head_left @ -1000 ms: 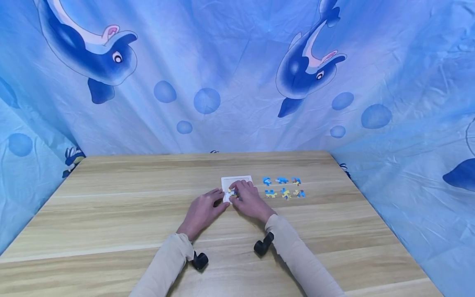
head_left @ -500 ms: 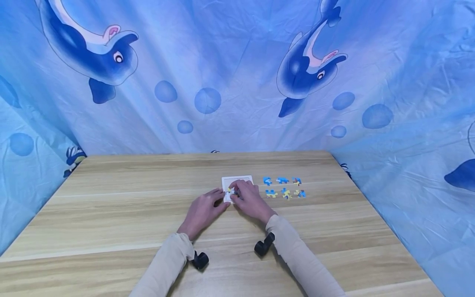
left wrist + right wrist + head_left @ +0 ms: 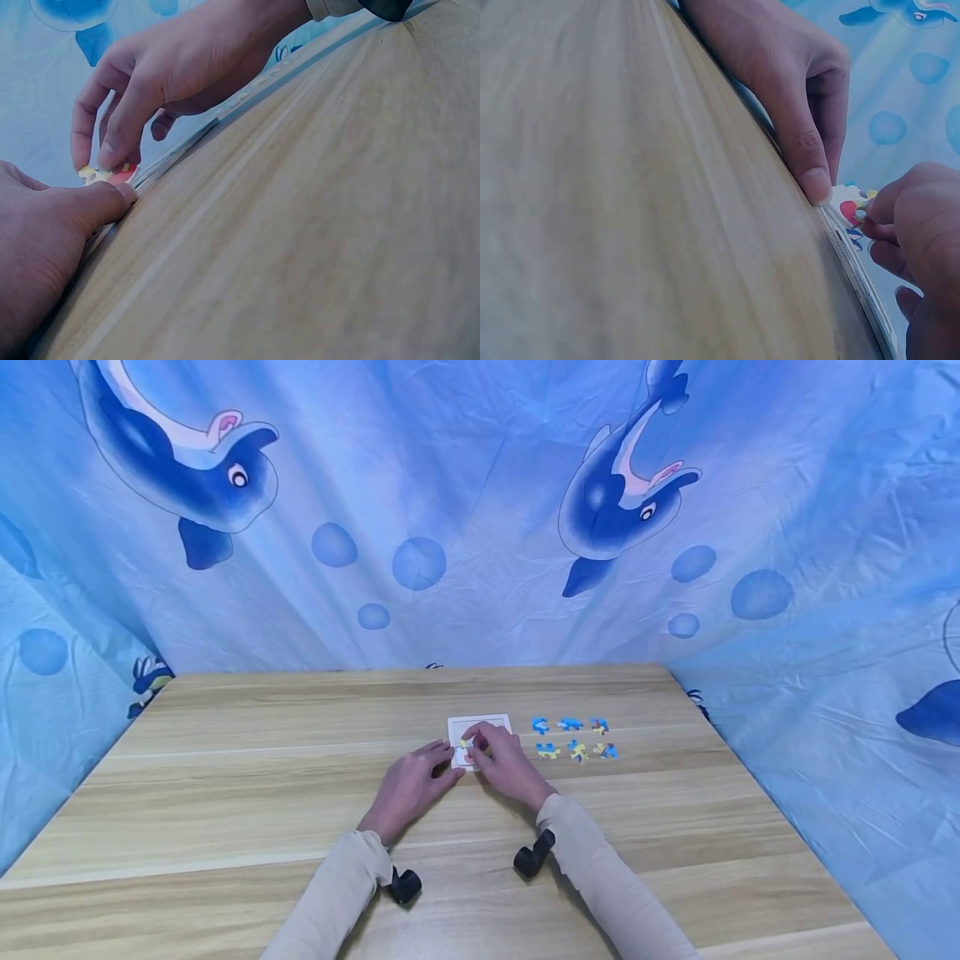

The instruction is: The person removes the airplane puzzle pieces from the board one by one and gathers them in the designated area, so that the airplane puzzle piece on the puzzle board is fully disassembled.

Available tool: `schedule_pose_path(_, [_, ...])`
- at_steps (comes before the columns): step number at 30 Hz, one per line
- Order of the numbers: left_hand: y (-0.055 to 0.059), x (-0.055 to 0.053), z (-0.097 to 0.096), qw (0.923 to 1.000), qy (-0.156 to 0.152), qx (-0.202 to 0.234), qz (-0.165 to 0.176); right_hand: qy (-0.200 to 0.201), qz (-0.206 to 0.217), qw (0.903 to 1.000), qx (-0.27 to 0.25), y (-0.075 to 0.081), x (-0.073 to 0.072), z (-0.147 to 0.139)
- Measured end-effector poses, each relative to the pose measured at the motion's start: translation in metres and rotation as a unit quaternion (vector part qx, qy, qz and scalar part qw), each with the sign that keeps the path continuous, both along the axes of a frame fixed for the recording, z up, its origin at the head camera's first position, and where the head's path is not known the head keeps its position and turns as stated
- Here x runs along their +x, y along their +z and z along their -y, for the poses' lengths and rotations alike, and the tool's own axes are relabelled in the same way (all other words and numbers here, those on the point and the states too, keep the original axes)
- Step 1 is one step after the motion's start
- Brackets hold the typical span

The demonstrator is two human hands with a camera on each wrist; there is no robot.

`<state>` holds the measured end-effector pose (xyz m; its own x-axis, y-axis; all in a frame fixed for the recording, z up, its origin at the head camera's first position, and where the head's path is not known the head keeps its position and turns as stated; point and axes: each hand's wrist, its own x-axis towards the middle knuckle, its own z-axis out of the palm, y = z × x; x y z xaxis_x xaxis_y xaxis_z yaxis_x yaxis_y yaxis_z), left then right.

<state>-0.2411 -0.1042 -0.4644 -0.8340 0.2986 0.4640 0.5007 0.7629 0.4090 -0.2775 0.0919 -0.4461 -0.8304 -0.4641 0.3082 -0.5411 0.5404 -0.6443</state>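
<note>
A white puzzle tray (image 3: 457, 722) lies on the wooden table with a thin inner outline. My left hand (image 3: 411, 785) rests at its near left corner, fingers along the left edge and thumb (image 3: 816, 184) on the near edge. My right hand (image 3: 506, 764) is over the tray, thumb and forefinger pinching a small jigsaw piece (image 3: 860, 216), mostly hidden by the fingertips. A patch with red and white print (image 3: 124, 175) shows in the tray under those fingertips, right beside the left thumb. In the left wrist view the right hand's other fingers hang loosely bent.
To the right of the tray several loose jigsaw pieces (image 3: 570, 725) lie in two rows, blue and yellow, the near row including a yellow piece (image 3: 577, 752). A blue dolphin-print curtain (image 3: 480, 527) stands behind the table (image 3: 300, 710). Black wrist cameras (image 3: 405, 887) sit under both sleeves.
The right fingertips have shifted slightly up and right over the tray, and a reddish patch beneath them has come into view. The left hand and the loose pieces stay put.
</note>
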Motion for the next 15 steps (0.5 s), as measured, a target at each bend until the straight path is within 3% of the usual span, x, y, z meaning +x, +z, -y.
schedule_pose_path(8, [-0.001,0.001,0.000,1.0000,0.001,-0.004,0.003,-0.014,0.037,0.9988,-0.030,0.001,0.003,-0.007])
schedule_pose_path(15, [0.000,0.001,0.001,1.0000,0.001,0.000,0.002,-0.025,0.043,0.9975,-0.051,0.000,0.006,-0.022])
